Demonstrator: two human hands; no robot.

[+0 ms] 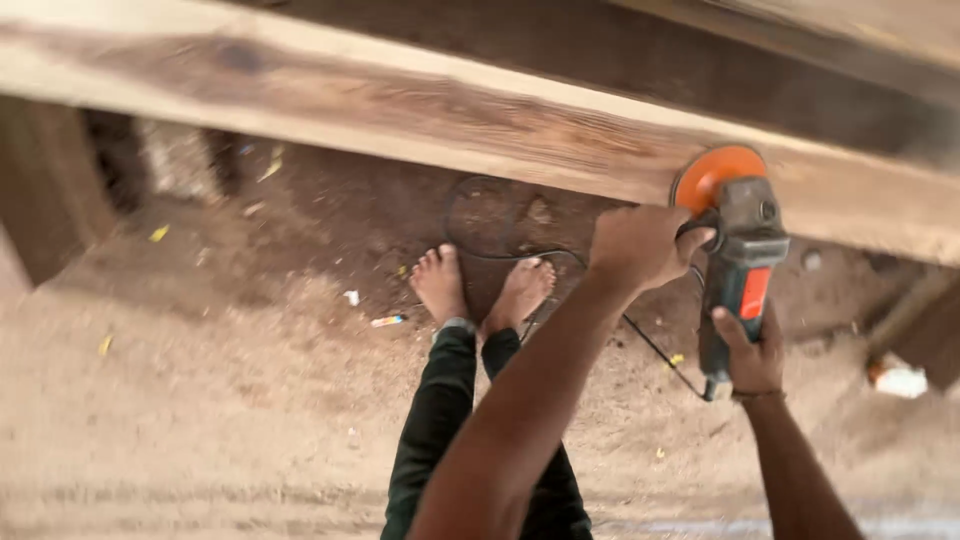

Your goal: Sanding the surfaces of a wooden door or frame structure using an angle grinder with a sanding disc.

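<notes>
Left hand (640, 245) closed around the side handle of an angle grinder (738, 270), fingers wrapped tight, knuckles up. Right hand (752, 352) clasps the rear of the grinder's body from below, thumb lying along the grey-and-orange casing. Both forearms reach up and away from the body, the left crossing in front of the legs.

The grinder's orange disc guard (715, 172) sits against the lower edge of a long wooden plank (420, 115); whether the disc itself touches the wood I cannot tell. The plank runs across the whole view, slanting down to the right, pale at the edges with a darker, weathered grain through the middle and a knot near its left end. To the right of the grinder the plank's edge runs on free; to the left a long open stretch.

A black power cord (520, 250) trails from the grinder's tail, loops on the ground beyond the bare feet (482, 285) and passes close by them. Dark trousers (440, 420) above the feet.

Ground is loose sawdust (200, 400) over dirt, soft and uneven, dotted with small scraps. A dark wooden post (45, 190) stands at far left, more timber at right.
</notes>
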